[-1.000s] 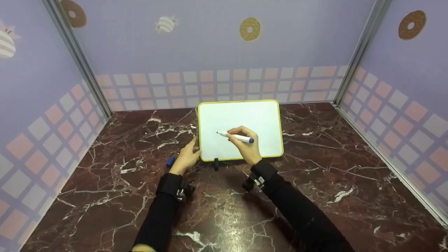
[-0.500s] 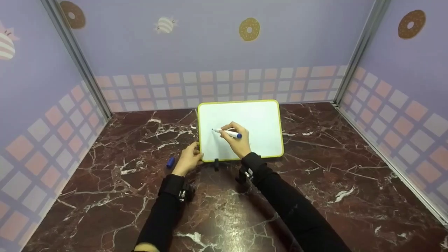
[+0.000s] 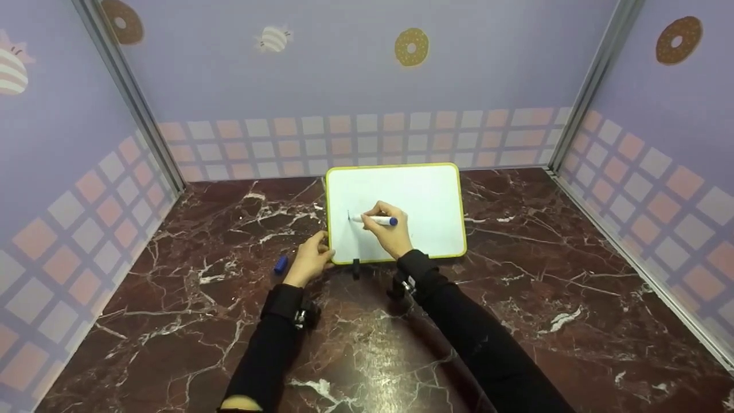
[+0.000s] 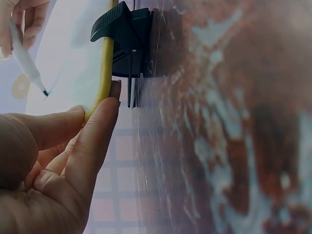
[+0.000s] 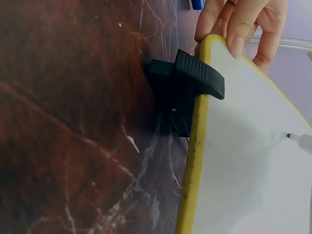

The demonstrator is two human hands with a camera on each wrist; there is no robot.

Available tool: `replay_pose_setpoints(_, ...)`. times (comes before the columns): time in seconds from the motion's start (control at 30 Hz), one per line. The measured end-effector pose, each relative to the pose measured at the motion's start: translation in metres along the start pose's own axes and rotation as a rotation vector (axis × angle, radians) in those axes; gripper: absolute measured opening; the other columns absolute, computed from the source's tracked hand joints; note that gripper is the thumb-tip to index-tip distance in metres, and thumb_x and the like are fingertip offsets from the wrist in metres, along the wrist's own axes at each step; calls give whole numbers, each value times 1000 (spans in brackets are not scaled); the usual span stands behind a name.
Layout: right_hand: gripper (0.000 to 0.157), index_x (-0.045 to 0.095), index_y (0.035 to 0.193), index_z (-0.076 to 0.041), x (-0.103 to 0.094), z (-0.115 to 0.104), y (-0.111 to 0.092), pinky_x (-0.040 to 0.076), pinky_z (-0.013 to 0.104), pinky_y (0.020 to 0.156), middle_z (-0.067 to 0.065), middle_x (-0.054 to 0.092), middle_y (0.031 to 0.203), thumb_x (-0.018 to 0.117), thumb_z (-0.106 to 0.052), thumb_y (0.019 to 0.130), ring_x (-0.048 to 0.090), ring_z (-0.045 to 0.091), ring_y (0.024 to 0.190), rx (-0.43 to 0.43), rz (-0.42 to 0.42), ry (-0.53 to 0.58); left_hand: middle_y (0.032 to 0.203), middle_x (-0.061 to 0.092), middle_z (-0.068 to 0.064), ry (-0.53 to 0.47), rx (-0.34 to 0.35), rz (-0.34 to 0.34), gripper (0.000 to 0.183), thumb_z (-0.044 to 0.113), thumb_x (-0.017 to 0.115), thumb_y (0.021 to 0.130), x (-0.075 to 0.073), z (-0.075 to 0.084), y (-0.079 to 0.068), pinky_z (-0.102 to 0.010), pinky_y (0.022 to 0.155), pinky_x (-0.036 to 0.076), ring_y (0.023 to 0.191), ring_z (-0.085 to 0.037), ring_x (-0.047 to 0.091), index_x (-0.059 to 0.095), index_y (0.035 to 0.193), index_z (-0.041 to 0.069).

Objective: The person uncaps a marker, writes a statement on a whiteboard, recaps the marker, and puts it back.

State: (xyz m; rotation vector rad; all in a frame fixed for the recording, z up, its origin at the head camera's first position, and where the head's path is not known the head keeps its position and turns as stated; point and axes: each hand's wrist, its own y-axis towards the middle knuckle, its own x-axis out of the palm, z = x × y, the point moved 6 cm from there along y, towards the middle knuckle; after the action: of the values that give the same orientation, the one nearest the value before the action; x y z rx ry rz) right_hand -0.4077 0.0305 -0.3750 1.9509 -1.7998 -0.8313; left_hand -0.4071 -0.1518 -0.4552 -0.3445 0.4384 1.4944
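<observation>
A whiteboard (image 3: 427,198) with a yellow frame stands tilted back on the tabletop. My left hand (image 3: 309,259) pinches its lower left corner; in the left wrist view the thumb (image 4: 53,127) lies on the front face and fingers reach behind. My right hand (image 3: 393,232) grips a white marker (image 3: 373,219) with a blue end. The uncapped tip touches the left part of the board, where a short blue stroke shows. A black clip-like foot (image 5: 180,87) holds the board's bottom edge, beside my left hand. The right wrist view shows only the marker's front end.
A blue marker cap (image 3: 280,264) lies on the dark red marbled table (image 3: 189,321), just left of my left hand. Purple patterned panels (image 3: 344,80) rise behind and on both sides, joined by grey metal posts (image 3: 590,86).
My right hand has moved left with the marker, and its tip then slid slightly down, leaving a short blue stroke. My left hand's fingers drew down and took hold of the board's corner.
</observation>
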Motion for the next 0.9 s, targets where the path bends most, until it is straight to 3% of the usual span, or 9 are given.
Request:
replay_pose_setpoints(0.23, 15, 57, 76, 13, 3, 0, -6, 56, 22, 61, 28, 69, 81, 64, 9, 89, 67, 39, 68, -7, -40, -26, 118, 61, -36, -1, -2, -4, 48, -4, 56, 97, 0, 0, -2, -37, 82, 64, 101, -42, 68, 41, 143, -7)
replay_pose_setpoints(0.5, 11, 60, 82, 14, -1, -5, -7, 60, 25, 67, 29, 69, 84, 64, 7, 90, 68, 42, 72, -40, 38, -6, 120, 60, -36, 0, 1, -9, 47, -3, 57, 97, 0, 0, -2, -38, 83, 63, 105, -44, 67, 43, 141, -6)
replay_pose_setpoints(0.7, 12, 60, 84, 14, 0, -4, -5, 63, 28, 73, 30, 70, 91, 65, 6, 91, 70, 42, 75, -39, 25, -16, 124, 58, -37, -3, -10, -16, 52, -3, 56, 98, 0, 0, -2, -39, 86, 63, 108, -44, 66, 38, 146, -6)
replay_pose_setpoints(0.9, 12, 59, 80, 13, -6, -1, -5, 60, 22, 67, 29, 69, 86, 64, 8, 90, 68, 43, 73, -31, 76, -30, 123, 58, -37, 3, -5, -10, 50, -3, 56, 97, -1, -1, -2, -37, 84, 63, 107, -43, 66, 40, 145, -5)
